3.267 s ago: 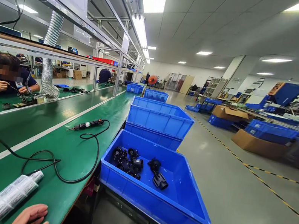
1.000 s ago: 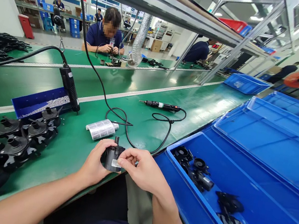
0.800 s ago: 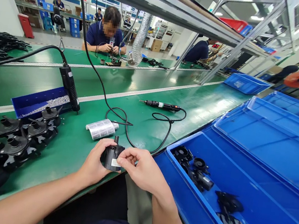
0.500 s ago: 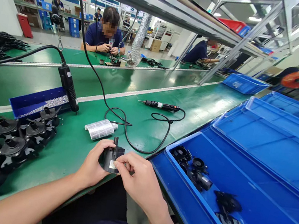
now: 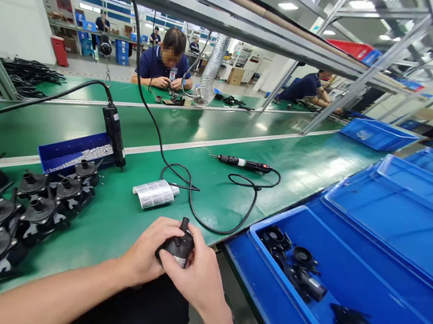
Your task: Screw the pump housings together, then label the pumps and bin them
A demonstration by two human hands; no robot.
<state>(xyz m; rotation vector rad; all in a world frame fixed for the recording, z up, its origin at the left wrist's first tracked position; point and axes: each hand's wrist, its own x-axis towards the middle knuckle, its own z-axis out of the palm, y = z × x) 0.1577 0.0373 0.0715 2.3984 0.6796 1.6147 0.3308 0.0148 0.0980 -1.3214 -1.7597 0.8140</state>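
Observation:
Close to the bench's front edge, my left hand (image 5: 145,252) wraps the left side of a black plastic housing with a short spout (image 5: 177,245). My right hand (image 5: 199,275) grips it from the right, its thumb lying by a small white label (image 5: 180,261) on the housing's near face. The fingers cover much of the housing. Just beyond my hands lies a curled sheet of silvery labels (image 5: 154,194). Farther back, a corded electric screwdriver (image 5: 243,164) rests on the green bench (image 5: 106,226).
Several similar black assemblies (image 5: 40,208) stand at left. Another screwdriver (image 5: 115,134) hangs beside a blue bin (image 5: 49,156) of small metal pieces (image 5: 95,153). At right, a blue crate (image 5: 283,306) holds black parts (image 5: 301,275). A co-worker (image 5: 166,62) sits across the bench.
My right hand has gone from fingertips at the label to a grip around the housing's right side. The housing has tilted, showing more of its top. The camera view has shifted left.

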